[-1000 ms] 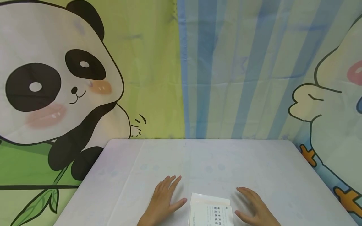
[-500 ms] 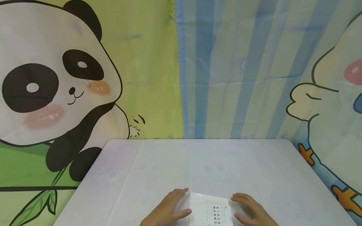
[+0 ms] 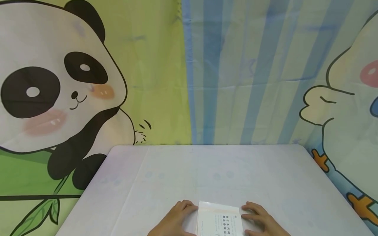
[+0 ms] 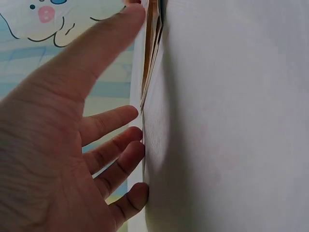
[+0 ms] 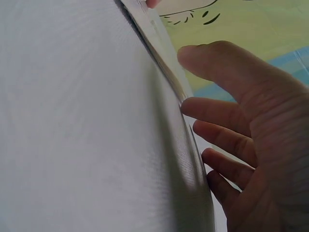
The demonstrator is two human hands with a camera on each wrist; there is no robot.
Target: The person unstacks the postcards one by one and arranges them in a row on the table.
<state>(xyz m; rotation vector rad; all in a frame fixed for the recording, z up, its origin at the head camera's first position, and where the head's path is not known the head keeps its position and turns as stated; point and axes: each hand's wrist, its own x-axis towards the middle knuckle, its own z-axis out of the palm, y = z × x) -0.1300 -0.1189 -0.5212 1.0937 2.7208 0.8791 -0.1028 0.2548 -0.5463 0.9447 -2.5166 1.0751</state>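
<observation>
To my far left hangs a panda backdrop (image 3: 59, 88), and the white table (image 3: 206, 170) stretches out in front of me. My left hand (image 3: 174, 221) lies at the near edge of the table, fingers (image 4: 113, 123) relaxed and nearly straight, their tips touching the left edge of a white booklet (image 3: 220, 221) without curling round it. The booklet lies flat at the near middle of the table, between my two hands, with printed lines on its cover. My right hand (image 3: 261, 219) rests against its right edge, fingers (image 5: 217, 113) likewise loose and extended, the thumb up beside the stacked pages. Behind hangs a striped blue curtain (image 3: 251, 72).
</observation>
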